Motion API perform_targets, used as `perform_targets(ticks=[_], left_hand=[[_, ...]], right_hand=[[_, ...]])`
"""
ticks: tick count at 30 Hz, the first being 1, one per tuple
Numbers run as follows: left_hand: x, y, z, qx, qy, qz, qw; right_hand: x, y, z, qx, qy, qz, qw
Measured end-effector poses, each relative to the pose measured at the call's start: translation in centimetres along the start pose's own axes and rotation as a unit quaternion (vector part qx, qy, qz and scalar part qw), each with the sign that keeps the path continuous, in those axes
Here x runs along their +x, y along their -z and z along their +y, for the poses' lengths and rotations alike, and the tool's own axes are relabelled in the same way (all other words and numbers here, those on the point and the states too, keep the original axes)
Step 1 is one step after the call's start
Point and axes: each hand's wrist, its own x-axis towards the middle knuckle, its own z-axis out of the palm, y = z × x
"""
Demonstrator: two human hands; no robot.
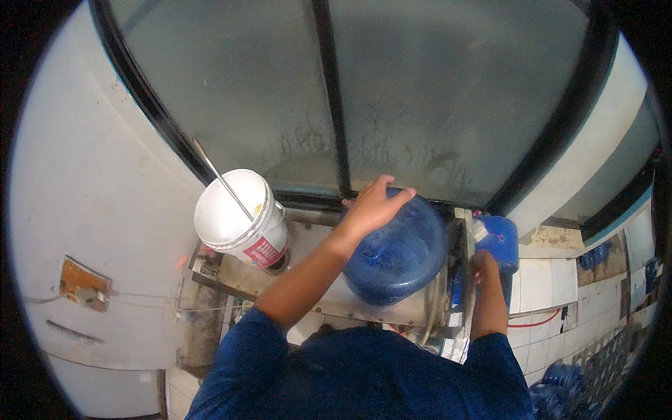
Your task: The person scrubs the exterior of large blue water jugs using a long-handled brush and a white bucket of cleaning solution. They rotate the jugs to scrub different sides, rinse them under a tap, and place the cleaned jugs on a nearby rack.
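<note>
A large blue water jug (395, 252) stands on a metal bench, its rounded end facing up. My left hand (378, 208) lies over the jug's far left edge with its fingers spread, thumb apart, not wrapped round anything. Down at the bench's right side is my right hand (483, 264), beside a blue plastic container (498, 241) with a pale cap. The fingers of that hand are mostly hidden, and what they touch does not show.
Left of the jug, a white bucket (227, 213) holds a long metal rod (220, 178). Frosted window panes (448, 91) rise behind the bench (308, 241). A socket on a wooden board (84, 283) hangs on the left wall. Blue jugs (563, 381) lie at lower right, and a red hose (535, 323) crosses the tiles.
</note>
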Motion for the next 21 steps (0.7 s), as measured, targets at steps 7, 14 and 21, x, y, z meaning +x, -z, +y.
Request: perform_targets(ticks=[7, 14, 21], left_hand=[[4.5, -4.5, 1.6, 0.155, 0.075, -0.047, 0.984], [1.9, -9.1, 0.6, 0.242, -0.360, -0.117, 0.893], [-11.6, 1.2, 0.2, 0.381, -0.257, -0.660, 0.594]], right_hand=[[-3.7, -6.9, 6.3, 0.536, 0.108, -0.056, 0.835], [-1.6, -8.7, 7.7, 0.356, 0.232, 0.006, 0.905], [-1.1, -9.2, 8.6, 0.351, 0.152, 0.062, 0.922]])
